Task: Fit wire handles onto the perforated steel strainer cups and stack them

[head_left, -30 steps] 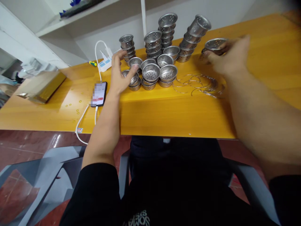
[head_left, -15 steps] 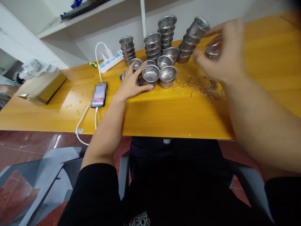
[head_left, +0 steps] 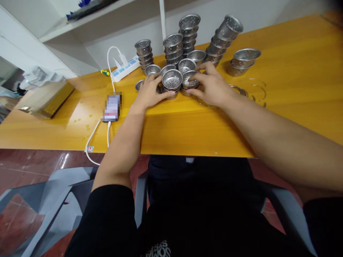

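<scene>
Small perforated metal cups stand in a cluster on the table. My left hand (head_left: 151,92) is curved around the left side of a front cup stack (head_left: 172,81), thumb low against its front and fingers near its rim. To its right, my right hand (head_left: 213,85) grips another front cup (head_left: 189,79), with fingertips at the rim and thumb low at the front. More cups, including a back-row cup (head_left: 187,65), sit just behind. Thin curved wires (head_left: 258,91) lie right of the cluster, partly hidden by my right forearm.
Taller cup stacks rise behind, including a leaning stack (head_left: 221,41). A short cup stack (head_left: 242,62) stands farther right. On the left are a phone (head_left: 112,107) with white cables, a power strip (head_left: 125,69), a screwdriver (head_left: 105,72) and a cardboard box (head_left: 50,100).
My right hand has moved left from the far-right side to the front cups. The short stack at right now stands free of it. My left hand stays by the same stack, its fingers drawn in slightly.
</scene>
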`<state>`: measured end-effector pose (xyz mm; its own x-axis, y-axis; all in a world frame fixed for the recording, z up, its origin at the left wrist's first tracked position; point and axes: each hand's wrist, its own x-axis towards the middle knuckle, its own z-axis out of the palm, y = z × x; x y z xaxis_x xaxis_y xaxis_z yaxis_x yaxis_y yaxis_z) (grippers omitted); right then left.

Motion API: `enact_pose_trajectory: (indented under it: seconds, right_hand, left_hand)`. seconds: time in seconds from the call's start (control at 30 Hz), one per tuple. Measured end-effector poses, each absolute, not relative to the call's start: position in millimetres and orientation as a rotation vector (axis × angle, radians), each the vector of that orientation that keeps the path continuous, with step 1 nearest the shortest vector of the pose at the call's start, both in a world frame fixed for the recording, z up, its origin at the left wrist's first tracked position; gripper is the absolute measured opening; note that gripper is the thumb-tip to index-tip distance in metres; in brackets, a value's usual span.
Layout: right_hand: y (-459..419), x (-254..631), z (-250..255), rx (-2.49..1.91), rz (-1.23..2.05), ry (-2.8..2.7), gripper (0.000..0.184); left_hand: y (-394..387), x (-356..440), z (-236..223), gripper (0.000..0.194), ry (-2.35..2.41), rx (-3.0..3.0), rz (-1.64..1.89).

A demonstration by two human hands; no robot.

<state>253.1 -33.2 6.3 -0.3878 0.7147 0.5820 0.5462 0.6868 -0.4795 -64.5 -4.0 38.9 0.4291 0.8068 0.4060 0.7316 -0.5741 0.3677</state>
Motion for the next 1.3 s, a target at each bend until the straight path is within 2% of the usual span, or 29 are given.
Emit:
enact_pose_trajectory:
  seconds: [0.1,0.57,0.67,0.83,1.07,1.2,1.23,1.3]
  right_hand:
    - [-29,250,4,-1.007,0.248,-2.049,0.043]
    - [-15,247,-10,-1.065,0.321,-1.950,0.052]
    - [-20,247,-5,-1.114,0.302,-1.976,0.058]
    - [-32,246,6,-1.225,0.266,-1.999,0.070]
    - [-36,261,20,-1.200,0.149,-1.979,0.062]
    - [-30,296,35,-1.383,-0.108,-1.715,0.041]
    - [-28,307,38,-1.476,-0.162,-1.622,0.041]
    - [-22,328,37,-1.729,-0.187,-1.480,0.042]
  left_hand:
    - [7,-63,32,0.099,1.383,2.519,0.878]
    - [30,-56,15,0.092,1.455,2.463,0.947]
    - [28,-55,18,0.099,1.466,2.431,0.926]
    - [20,-55,26,0.122,1.399,2.408,0.970]
    - [11,-79,44,0.122,1.397,2.394,1.128]
    - [22,-109,42,0.086,1.479,2.248,1.459]
    - [27,-116,40,0.085,1.539,2.189,1.533]
    - [37,-127,33,0.097,1.694,2.075,1.582]
